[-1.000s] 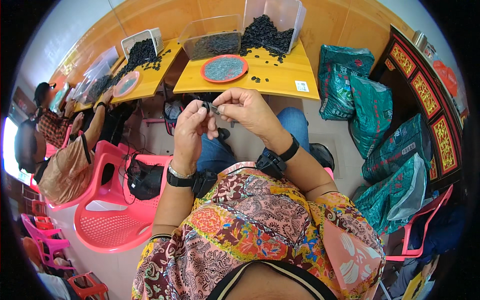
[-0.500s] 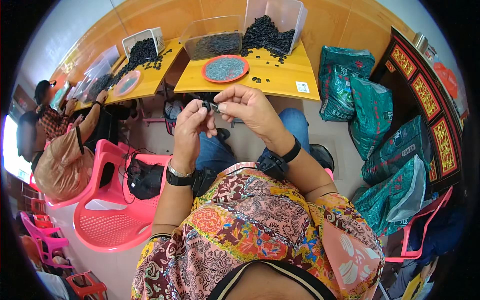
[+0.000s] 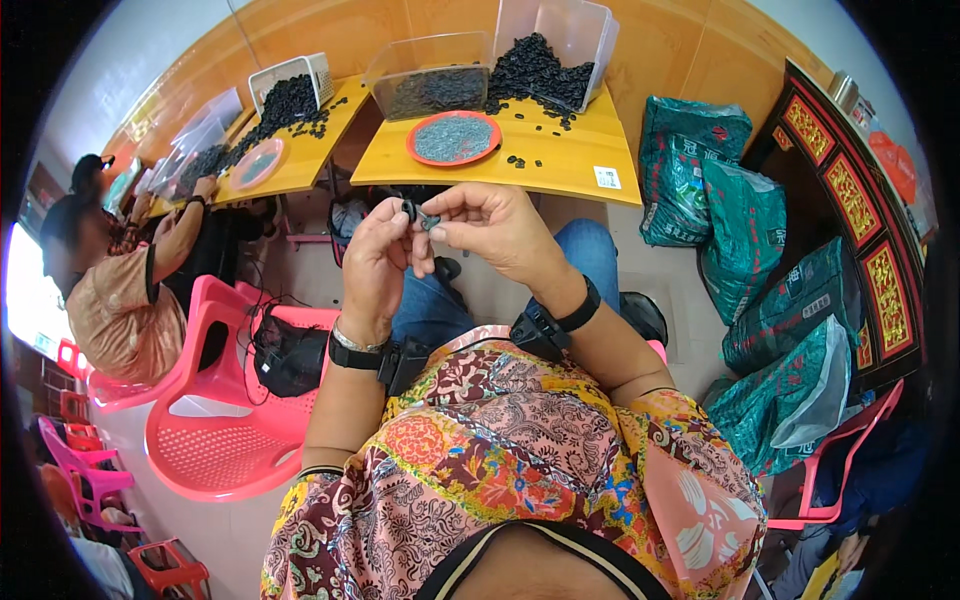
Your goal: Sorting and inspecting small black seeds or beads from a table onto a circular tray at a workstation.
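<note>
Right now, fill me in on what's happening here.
The person's left hand holds a small black piece; the right hand pinches a small greyish part close to it. Whether the two touch is too small to tell. On the yellow table ahead are a red plate of small grey pieces and a tipped box spilling black pieces.

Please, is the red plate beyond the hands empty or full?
Not empty: small grey pieces cover most of the red plate; how full, I cannot tell.
</note>
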Tool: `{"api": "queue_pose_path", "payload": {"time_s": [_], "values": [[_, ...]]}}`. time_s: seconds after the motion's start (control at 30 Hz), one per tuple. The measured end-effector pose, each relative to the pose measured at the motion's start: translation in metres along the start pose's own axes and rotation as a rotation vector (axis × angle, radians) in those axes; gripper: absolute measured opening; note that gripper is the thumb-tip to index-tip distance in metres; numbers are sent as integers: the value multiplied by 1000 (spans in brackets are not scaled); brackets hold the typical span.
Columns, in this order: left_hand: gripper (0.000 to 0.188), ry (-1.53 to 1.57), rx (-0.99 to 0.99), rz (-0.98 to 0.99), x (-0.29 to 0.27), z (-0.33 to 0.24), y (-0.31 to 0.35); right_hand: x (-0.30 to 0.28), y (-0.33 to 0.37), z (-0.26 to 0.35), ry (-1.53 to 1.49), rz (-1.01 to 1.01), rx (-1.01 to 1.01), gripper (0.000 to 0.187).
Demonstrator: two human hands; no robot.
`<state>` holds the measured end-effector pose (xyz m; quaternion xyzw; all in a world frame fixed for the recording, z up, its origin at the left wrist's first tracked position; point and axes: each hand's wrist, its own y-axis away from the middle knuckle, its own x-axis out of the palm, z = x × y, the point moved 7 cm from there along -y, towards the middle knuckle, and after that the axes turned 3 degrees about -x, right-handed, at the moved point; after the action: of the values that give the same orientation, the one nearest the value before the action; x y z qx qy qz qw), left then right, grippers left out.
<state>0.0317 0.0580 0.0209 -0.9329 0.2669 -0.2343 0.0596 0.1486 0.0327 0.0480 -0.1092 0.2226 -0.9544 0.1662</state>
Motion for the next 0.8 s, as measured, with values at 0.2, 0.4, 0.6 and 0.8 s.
{"api": "queue_pose_path", "payload": {"time_s": [0.2, 0.4, 0.6, 0.8], "values": [[20, 3, -6, 16, 1, 1, -1, -12, 0, -8, 40, -152, 18, 17], [21, 63, -24, -2, 0, 6, -1, -23, -2, -18, -107, -203, 108, 13], [22, 243, -18, 35, -4, 9, -5, -21, -2, -38, -437, -196, 209, 10], [21, 240, 6, 19, -6, 7, -5, -18, -2, -36, -420, -178, 200, 17]]}}
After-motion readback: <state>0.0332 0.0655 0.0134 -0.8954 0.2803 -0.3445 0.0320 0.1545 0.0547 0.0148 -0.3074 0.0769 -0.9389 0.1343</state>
